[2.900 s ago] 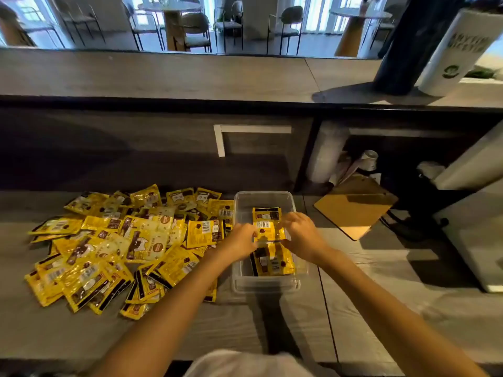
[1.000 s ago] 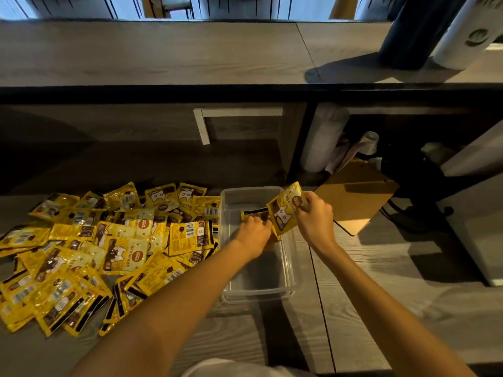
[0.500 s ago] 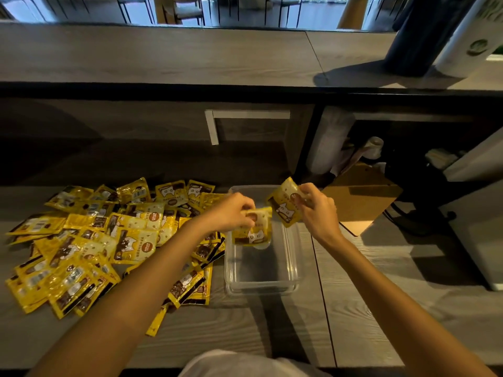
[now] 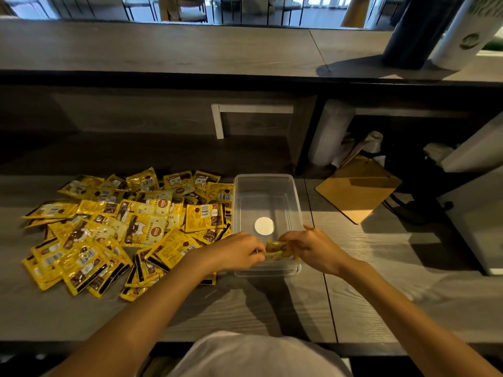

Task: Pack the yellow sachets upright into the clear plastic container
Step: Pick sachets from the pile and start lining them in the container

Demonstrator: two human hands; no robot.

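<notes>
Hands: left hand (image 4: 239, 251) and right hand (image 4: 313, 250) both pinch yellow sachets (image 4: 275, 250) at near wall of clear container (image 4: 265, 183) | Risk: once released, they likely flop flat — nothing props them.

Left hand (image 4: 241, 253), right hand (image 4: 313, 250), both pinching, nearly touching

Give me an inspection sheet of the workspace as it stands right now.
Surface: grey wood-grain counter.
Job's things: clear container, held sachets at its near end; sachet pile loose to its left.
Clutter: brown board, paper roll.
Hands: left hand and right hand both pinch the held sachets.
Cables: black cable at right.
Surroundings: raised ledge; chairs beyond.
</notes>
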